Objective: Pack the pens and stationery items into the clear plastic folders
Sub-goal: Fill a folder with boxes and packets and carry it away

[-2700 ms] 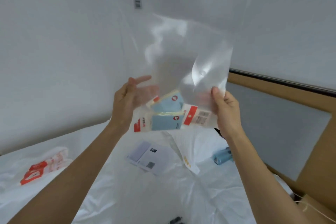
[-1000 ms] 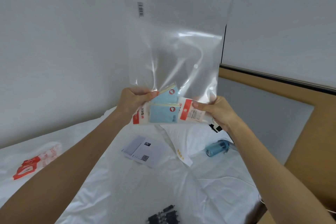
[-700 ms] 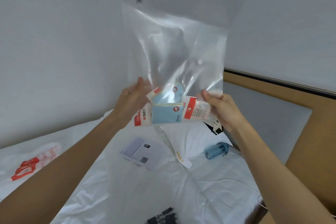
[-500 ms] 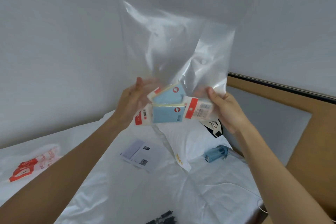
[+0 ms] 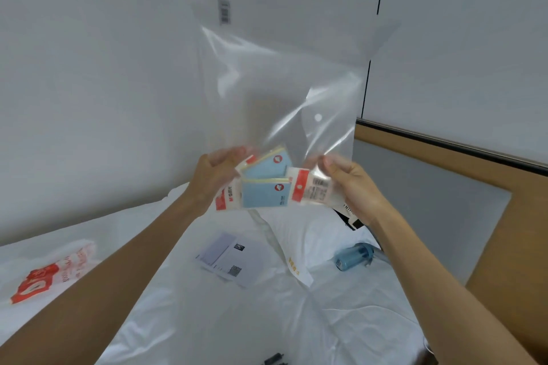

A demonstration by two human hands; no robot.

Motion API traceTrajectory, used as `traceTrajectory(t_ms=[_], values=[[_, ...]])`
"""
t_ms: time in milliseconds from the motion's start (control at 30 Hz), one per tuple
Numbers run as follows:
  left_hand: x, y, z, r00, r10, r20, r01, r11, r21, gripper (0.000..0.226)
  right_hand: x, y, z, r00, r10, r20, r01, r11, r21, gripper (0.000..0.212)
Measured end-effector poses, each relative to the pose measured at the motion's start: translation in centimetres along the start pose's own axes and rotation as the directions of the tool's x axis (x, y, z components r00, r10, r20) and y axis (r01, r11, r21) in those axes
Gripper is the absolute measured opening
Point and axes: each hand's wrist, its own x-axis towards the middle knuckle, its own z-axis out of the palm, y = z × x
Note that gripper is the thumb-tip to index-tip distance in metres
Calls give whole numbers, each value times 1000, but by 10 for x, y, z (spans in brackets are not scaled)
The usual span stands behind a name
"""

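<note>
Item: one clear plastic folder (image 5: 284, 92), held upright in the air above the bed (image 5: 296, 320), its snap button showing on the right half and a barcode label near the top left. Contents in hand: three packets of blue sticky notes (image 5: 265, 191) with red-and-white header cards, fanned at the folder's lower edge; whether they already sit inside the plastic or lie in front of it we cannot tell. Left hand (image 5: 213, 178): fingers curled, pinching the left side of the packets together with the folder's lower left corner. Right hand (image 5: 350, 184): fingers curled, pinching the rightmost packet's header card and the folder's lower right edge. Also on the bed: a printed leaflet (image 5: 228, 259), a blue bottle (image 5: 353, 256) lying on its side, a red-and-white bag (image 5: 50, 275) at far left, a white pillow (image 5: 308, 234), and dark pens (image 5: 274, 360) barely in view at the bottom edge. Step in hand, as we judge it: seating the note packets in the folder. To do it well we square the three packets into one flat stack, keep one hand on the folder's mouth to hold it parted, and slide the stack fully clear of the opening. The film is limp and glossy, so we expect it to buckle; a firm pinch near the corner helps. The pens remain to be packed.
</note>
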Motion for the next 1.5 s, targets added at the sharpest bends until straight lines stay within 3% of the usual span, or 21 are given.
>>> traceTrajectory(t_ms=[133,267,433,567,633,733,867,967,1067,1167,1267,1367,1433,1500], values=[[-3,-8,-15,1000,6,-22,-5,999,47,34,-2,4,-1,995,103,6,-103,989,103,26],[-4,-11,-7,1000,-25,-7,26,999,40,35,2,8,20,998,62,-25,-61,996,60,15],[-6,-1,-19,998,-8,-55,5,999,-50,24,5,11,9,999,34,-10,-32,992,119,57],[-6,1,-8,994,-14,-105,8,998,-54,32,12,4,17,999,-4,-49,11,989,146,14],[-4,1,-2,994,-17,-104,13,999,-31,30,15,3,21,997,-35,-68,44,991,130,7],[-3,7,-8,994,6,-111,-8,1000,-20,15,15,-5,16,994,-39,-105,53,990,135,8],[3,12,-9,991,21,-129,-15,999,41,15,22,-7,12,988,-41,-148,58,992,109,10],[-2,-11,-3,986,-88,-139,93,995,27,15,20,14,17,988,27,-151,-25,1000,15,26],[-10,-13,-1,992,-91,-82,90,996,-13,15,13,17,7,990,34,-135,-21,995,98,12],[-7,-9,0,995,-65,-82,59,996,-67,12,12,19,0,991,16,-134,5,989,148,31],[-5,-13,3,991,-94,-90,90,995,-54,16,11,28,-2,993,58,-99,-51,996,74,23],[-9,-28,2,983,-121,-134,115,992,-56,28,4,46,-6,977,212,36,-212,977,9,24],[-9,-32,1,977,-173,-122,159,980,-117,30,4,51,-8,968,248,34,-247,968,-34,17],[-9,-32,-1,981,-191,-26,184,968,-168,32,7,48,-10,973,228,-22,-228,974,-14,12]])
